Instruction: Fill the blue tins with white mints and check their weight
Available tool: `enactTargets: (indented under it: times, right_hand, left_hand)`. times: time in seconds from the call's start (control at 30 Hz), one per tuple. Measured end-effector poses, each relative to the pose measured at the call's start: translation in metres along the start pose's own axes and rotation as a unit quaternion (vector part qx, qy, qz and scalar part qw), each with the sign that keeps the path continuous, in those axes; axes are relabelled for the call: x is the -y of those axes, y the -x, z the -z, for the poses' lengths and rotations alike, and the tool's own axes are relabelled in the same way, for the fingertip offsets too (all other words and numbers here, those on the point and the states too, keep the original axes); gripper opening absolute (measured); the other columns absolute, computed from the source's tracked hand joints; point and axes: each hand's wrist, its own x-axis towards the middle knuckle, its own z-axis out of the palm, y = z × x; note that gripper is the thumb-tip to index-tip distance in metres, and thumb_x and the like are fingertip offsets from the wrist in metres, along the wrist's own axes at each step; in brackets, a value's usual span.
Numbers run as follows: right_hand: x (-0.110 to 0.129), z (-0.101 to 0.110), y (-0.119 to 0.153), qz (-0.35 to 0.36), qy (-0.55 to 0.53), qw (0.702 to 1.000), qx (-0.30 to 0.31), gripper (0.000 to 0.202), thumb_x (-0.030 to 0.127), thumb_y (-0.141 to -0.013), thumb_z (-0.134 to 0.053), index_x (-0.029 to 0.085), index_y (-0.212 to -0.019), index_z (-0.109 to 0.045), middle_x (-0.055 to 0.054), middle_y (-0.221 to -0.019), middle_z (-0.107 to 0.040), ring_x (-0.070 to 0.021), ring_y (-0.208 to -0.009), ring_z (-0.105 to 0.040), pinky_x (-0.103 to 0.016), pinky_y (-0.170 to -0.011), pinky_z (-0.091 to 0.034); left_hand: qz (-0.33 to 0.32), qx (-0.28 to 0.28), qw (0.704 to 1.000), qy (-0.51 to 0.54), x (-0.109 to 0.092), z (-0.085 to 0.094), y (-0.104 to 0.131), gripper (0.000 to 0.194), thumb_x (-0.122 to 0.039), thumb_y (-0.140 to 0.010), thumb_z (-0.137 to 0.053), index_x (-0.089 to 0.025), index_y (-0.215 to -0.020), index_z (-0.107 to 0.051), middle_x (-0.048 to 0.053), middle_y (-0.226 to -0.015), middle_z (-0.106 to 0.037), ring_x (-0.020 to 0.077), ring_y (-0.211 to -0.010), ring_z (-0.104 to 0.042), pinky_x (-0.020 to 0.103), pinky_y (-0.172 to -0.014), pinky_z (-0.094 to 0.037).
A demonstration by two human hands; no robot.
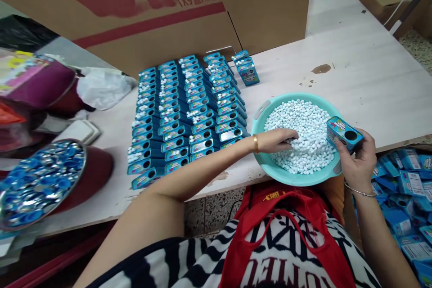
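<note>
Apron (241, 243) closest; right hand (358, 162) grips blue box (339, 131); left hand (274, 140), grip unclear, among candies (300, 114).

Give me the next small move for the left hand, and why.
Probably lift some white pieces to the opening of the blue box. The left hand is down among them; the right hand holds the box, opening uncovered, by the basin.

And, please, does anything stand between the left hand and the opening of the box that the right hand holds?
Nothing visible does. The left hand is among the white candies; the right hand holds the blue box at the right side of the teal bowl, its round hole uncovered. Between them, only loose candies show.
</note>
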Motion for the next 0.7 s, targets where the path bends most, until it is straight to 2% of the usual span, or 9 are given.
enactTargets:
  times: [0.1,0.17,0.3,0.47,0.6,0.67,0.7]
  right_hand:
    - [0.004,-0.002,-0.001,0.052,0.046,0.997,0.027,0.048,0.034,-0.081,-0.074,0.022,-0.125,-0.058,-0.008,-0.111,-0.065,-0.0234,-0.101,-0.064,-0.039,-0.090,-0.053]
    - [0.007,-0.005,-0.001,0.096,0.066,0.991,0.064,0.046,0.030,-0.084,-0.071,0.023,-0.128,-0.056,-0.009,-0.114,-0.066,-0.0246,-0.105,-0.064,-0.040,-0.092,-0.053]
    - [0.011,-0.013,0.001,0.167,0.078,0.974,0.128,0.048,0.022,-0.087,-0.064,0.024,-0.134,-0.052,-0.011,-0.123,-0.064,-0.0268,-0.116,-0.061,-0.043,-0.100,-0.051]
    - [0.012,-0.020,0.005,0.183,0.064,0.970,0.148,0.051,0.016,-0.087,-0.060,0.025,-0.136,-0.048,-0.011,-0.124,-0.063,-0.0272,-0.117,-0.061,-0.045,-0.100,-0.052]
    - [0.012,-0.021,0.007,0.174,0.062,0.972,0.146,0.050,0.015,-0.087,-0.060,0.023,-0.135,-0.049,-0.012,-0.122,-0.064,-0.0268,-0.115,-0.062,-0.045,-0.098,-0.052]
    - [0.011,-0.020,0.008,0.173,0.065,0.973,0.137,0.048,0.017,-0.088,-0.061,0.023,-0.134,-0.050,-0.012,-0.121,-0.064,-0.0261,-0.114,-0.062,-0.043,-0.098,-0.053]
    - [0.010,-0.020,0.008,0.171,0.066,0.974,0.131,0.047,0.018,-0.088,-0.062,0.023,-0.134,-0.050,-0.011,-0.121,-0.065,-0.0258,-0.114,-0.063,-0.043,-0.097,-0.053]
  left_hand:
    - [-0.023,-0.039,0.999,-0.021,-0.017,0.035,0.020,0.021,-0.024,-0.093,-0.053,-0.013,-0.111,-0.054,0.009,-0.101,-0.064,0.0148,-0.085,-0.056,0.026,-0.076,-0.045]
    - [-0.032,-0.046,0.997,-0.056,-0.034,0.056,0.027,0.019,-0.022,-0.094,-0.051,-0.013,-0.111,-0.055,0.010,-0.102,-0.064,0.0141,-0.084,-0.056,0.026,-0.075,-0.044]
    - [-0.001,-0.001,0.986,-0.164,-0.074,0.085,0.023,0.017,-0.017,-0.093,-0.051,-0.014,-0.108,-0.057,0.009,-0.106,-0.065,0.0141,-0.085,-0.057,0.025,-0.074,-0.043]
    - [0.090,0.101,0.944,-0.300,-0.127,0.099,0.006,0.022,-0.010,-0.092,-0.046,-0.012,-0.108,-0.060,0.010,-0.099,-0.066,0.0150,-0.078,-0.060,0.026,-0.069,-0.041]
    - [0.104,0.113,0.921,-0.358,-0.165,0.101,0.002,0.030,-0.004,-0.092,-0.039,-0.012,-0.111,-0.060,0.009,-0.091,-0.066,0.0147,-0.076,-0.062,0.026,-0.068,-0.043]
    - [0.108,0.114,0.913,-0.377,-0.171,0.102,0.004,0.029,-0.006,-0.094,-0.037,-0.013,-0.110,-0.060,0.008,-0.091,-0.065,0.0144,-0.079,-0.062,0.024,-0.066,-0.043]
    - [0.115,0.105,0.911,-0.382,-0.168,0.103,0.006,0.028,-0.008,-0.095,-0.036,-0.013,-0.110,-0.060,0.008,-0.093,-0.065,0.0143,-0.081,-0.062,0.023,-0.066,-0.043]
